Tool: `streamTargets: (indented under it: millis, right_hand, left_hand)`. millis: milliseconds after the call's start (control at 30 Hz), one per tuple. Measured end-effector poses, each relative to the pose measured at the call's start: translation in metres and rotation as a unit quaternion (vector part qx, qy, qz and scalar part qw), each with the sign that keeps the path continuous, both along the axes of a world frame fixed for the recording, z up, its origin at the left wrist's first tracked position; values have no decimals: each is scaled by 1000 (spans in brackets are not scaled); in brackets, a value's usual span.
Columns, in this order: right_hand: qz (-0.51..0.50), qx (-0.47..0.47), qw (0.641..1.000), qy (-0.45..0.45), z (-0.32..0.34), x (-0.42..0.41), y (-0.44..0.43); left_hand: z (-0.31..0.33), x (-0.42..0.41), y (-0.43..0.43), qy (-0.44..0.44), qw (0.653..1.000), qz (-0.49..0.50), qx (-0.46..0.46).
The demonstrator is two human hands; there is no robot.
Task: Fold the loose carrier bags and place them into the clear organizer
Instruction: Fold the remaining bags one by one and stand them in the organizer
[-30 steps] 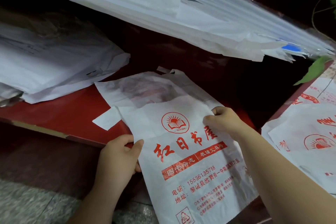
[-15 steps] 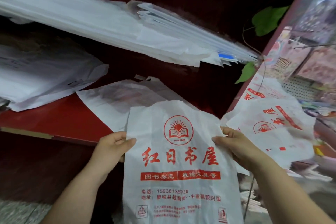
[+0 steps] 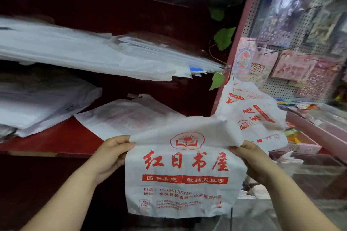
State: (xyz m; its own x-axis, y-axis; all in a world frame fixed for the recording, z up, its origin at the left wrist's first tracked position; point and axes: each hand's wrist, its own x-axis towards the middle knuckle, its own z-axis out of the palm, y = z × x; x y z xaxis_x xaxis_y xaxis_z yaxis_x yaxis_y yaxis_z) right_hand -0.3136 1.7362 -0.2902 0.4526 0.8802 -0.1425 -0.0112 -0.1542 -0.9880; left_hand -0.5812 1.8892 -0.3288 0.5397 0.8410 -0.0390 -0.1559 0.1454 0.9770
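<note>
A white carrier bag (image 3: 185,180) with red print and a book logo hangs upright in front of me. My left hand (image 3: 110,153) pinches its upper left edge. My right hand (image 3: 249,157) pinches its upper right edge, and the bag's top folds back over away from me. Another white bag (image 3: 120,118) lies flat on the red shelf (image 3: 52,137) behind. More printed bags (image 3: 259,114) are heaped to the right. A clear plastic container (image 3: 309,167) shows at the lower right; I cannot tell its shape.
Stacks of white paper and plastic sheets (image 3: 93,58) fill the dark red shelving above and to the left. Green leaves (image 3: 223,37) hang by the shelf post. A pegboard (image 3: 304,48) with packaged goods stands at the right.
Both hands lifted the printed bag off the shelf and turned it upright in front of me. Its top has now folded back. The view swung up and to the right.
</note>
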Motion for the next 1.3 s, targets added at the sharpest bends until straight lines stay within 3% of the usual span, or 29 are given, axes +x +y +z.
streamTargets:
  millis: [233, 467, 600, 767, 1000, 1200, 1300]
  right_hand:
    - [0, 75, 997, -13, 12, 7, -15]
    - [18, 67, 983, -169, 19, 13, -27]
    - [53, 38, 937, -343, 31, 8, -34]
    - [67, -17, 861, -505, 33, 2, -36]
    - [63, -45, 850, -522, 22, 0, -37]
    - [8, -6, 841, -541, 0, 4, -30]
    - [-31, 29, 871, -489, -10, 6, -30]
  left_hand:
    - [33, 7, -5, -13, 999, -46, 26]
    - [40, 22, -1, 36, 997, -8, 74]
    - [45, 25, 7, 58, 983, 68, 163]
    - [55, 23, 10, 39, 979, 58, 191]
    - [51, 27, 12, 25, 987, 60, 144]
    - [52, 33, 8, 61, 963, 107, 239]
    - [55, 30, 4, 50, 956, 89, 275]
